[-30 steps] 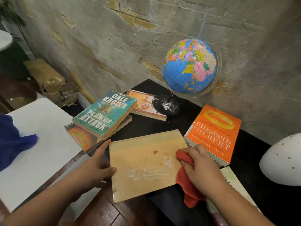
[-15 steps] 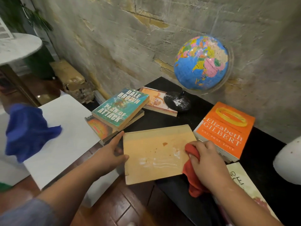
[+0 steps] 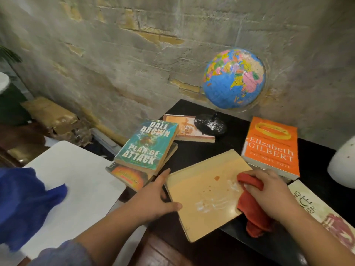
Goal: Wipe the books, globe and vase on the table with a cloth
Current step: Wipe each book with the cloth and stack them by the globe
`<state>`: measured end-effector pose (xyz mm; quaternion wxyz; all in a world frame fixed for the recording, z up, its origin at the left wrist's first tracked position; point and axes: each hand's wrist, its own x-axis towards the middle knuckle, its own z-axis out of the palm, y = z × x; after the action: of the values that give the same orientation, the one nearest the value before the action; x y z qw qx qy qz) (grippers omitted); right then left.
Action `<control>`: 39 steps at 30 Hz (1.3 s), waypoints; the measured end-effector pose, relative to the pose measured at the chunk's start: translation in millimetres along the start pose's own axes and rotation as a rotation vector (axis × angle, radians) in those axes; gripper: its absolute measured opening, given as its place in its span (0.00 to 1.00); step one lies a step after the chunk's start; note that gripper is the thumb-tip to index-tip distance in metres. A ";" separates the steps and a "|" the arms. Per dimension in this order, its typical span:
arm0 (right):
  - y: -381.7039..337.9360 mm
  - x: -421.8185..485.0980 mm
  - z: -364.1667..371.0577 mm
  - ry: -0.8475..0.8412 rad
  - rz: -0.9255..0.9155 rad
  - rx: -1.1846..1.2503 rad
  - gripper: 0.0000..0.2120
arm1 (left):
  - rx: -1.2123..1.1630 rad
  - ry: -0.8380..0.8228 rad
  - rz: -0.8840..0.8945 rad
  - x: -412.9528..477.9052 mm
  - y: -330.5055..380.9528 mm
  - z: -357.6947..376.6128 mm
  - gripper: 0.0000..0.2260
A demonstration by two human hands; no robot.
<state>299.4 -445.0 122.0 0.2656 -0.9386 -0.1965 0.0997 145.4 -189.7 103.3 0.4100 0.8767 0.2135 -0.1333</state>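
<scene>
A tan book [image 3: 203,191] lies face down at the front edge of the black table [image 3: 194,152], with white smears on its cover. My left hand [image 3: 153,198] holds its left edge, thumb on the cover. My right hand [image 3: 269,191] grips a red cloth [image 3: 249,206] and presses it on the book's right side. Behind stand a globe [image 3: 234,78], an orange book [image 3: 272,146], a teal book [image 3: 148,144] stacked on another, and a small orange-covered book [image 3: 184,127]. A white vase [image 3: 343,166] shows at the right edge.
A white board [image 3: 80,181] lies to the left with a blue cloth [image 3: 25,202] on it. A pale book [image 3: 322,210] lies at the lower right. A rough brick wall backs the table. Wrapped bundles [image 3: 50,116] sit on the floor at the left.
My right hand has slid the red cloth a little left onto the tan book's right side. My left hand still holds the left edge. The view has shifted.
</scene>
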 end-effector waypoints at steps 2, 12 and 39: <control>-2.7 -1.2 1.4 0.042 0.046 0.005 0.12 | -0.014 0.000 0.017 4.7 -2.6 -1.4 0.46; -16.0 -13.7 10.6 0.070 0.105 -0.059 0.12 | -0.165 -0.004 0.102 8.6 -7.6 -5.7 0.40; -24.4 -53.0 28.6 0.089 0.122 0.058 0.10 | -0.192 -0.014 0.176 14.7 -17.0 -3.8 0.40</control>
<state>235.5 -435.1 115.6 0.2945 -0.9442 -0.1240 0.0795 150.2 -173.1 88.3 0.5036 0.8477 0.1447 -0.0822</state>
